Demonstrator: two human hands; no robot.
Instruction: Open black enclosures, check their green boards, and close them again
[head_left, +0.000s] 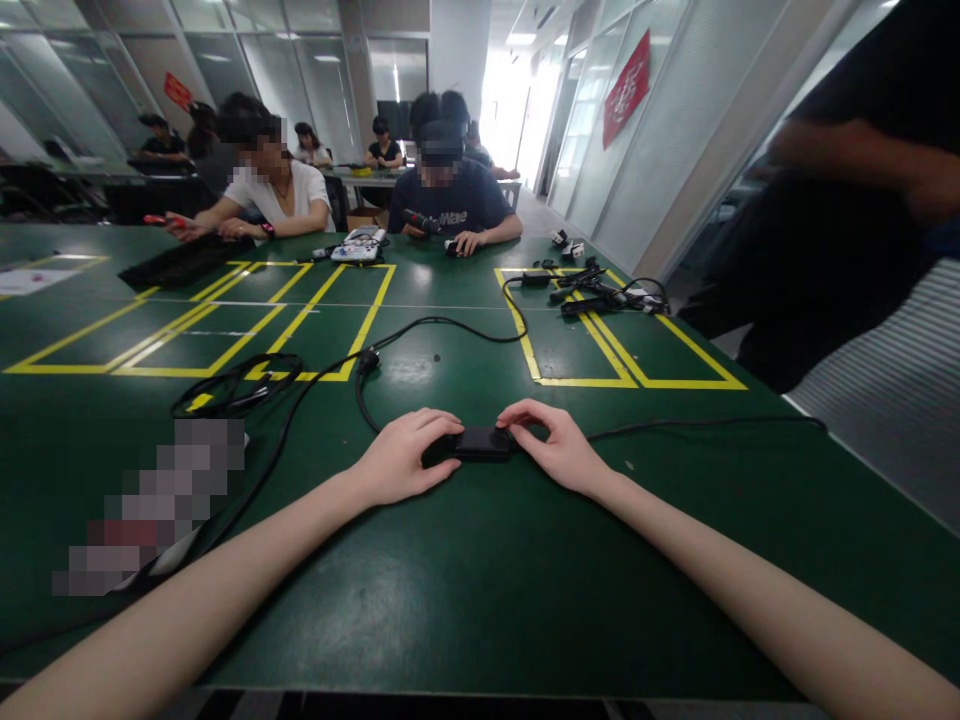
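Observation:
A black power adapter (pixel 481 443) lies flat on the green table (pixel 420 590), straight ahead of me. My left hand (pixel 411 455) grips its left end, thumb on the near side and fingers on the far side. At the other end, my right hand (pixel 553 443) pinches the adapter's right corner where the cable leaves it. One black cable (pixel 705 424) runs off to the right table edge. A second black cord with a plug (pixel 367 362) curves behind my left hand; where it meets the adapter is hidden.
Coiled black cable (pixel 236 385) and a blurred-out object (pixel 165 500) lie to the left. A cable tangle (pixel 600 290) sits at the back right, beside yellow tape outlines (pixel 585 382). Two people sit across the table; another person (pixel 817 200) stands at the right.

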